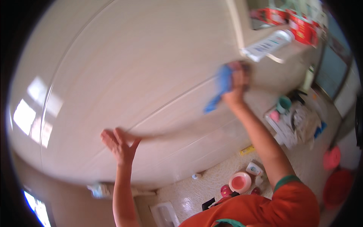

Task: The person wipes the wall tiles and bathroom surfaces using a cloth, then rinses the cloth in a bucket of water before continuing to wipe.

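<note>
My right hand point(237, 84) is raised at arm's length and closed on a blue cloth point(224, 81), pressed to the pale tiled wall point(170, 68). The hand is blurred by motion, and a tail of the cloth hangs below it. Lower on the left, my left hand point(120, 145) is against or very near the same wall, its fingers stretched out and thumb apart, holding nothing. Just above my right hand, a white tube or bottle point(268, 45) lies tilted at the edge of a shelf.
Red cups point(303, 32) stand at the upper right. A green cup point(283, 103) sits among cloths point(300, 125) at the right. Below are a pink basin point(239, 182), a white bottle point(254, 168), a yellow packet point(247, 150) and a floor toilet point(165, 214). Red tubs point(337, 187) stand at the far right.
</note>
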`<state>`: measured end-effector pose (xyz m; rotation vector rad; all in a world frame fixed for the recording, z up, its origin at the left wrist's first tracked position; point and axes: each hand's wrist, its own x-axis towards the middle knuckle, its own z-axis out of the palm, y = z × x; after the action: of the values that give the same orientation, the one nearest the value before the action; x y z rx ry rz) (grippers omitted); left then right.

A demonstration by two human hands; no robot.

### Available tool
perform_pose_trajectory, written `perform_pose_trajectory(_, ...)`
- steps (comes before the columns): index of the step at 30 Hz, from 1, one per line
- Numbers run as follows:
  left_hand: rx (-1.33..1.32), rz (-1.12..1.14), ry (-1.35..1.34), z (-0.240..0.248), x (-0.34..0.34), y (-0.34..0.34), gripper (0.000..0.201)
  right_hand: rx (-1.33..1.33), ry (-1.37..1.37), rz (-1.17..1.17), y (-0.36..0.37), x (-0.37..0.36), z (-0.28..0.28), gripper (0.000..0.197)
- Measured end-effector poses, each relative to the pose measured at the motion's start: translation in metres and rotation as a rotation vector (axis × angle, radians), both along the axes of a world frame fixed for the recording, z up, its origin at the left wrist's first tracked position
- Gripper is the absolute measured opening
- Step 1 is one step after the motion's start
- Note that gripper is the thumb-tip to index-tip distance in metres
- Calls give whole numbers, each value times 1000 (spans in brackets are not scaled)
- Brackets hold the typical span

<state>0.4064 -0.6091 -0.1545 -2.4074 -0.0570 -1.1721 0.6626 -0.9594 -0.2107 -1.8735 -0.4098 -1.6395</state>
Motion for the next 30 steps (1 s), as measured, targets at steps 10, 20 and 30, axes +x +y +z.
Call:
perform_pose_trajectory(10, -7, -9, -23, -20, 6, 17, 123, -20, -147, 381, 113, -66, 23, 28)
perform_pose_trajectory(20, -366, 302, 118, -108, -67, 26, 80, -662, -566, 425, 248, -141, 46, 15)
perform_pose_trajectory(30, -937, 704, 423, -242, -287, -29, 63, -342, -637, 76, 72, -13, 267, 31)
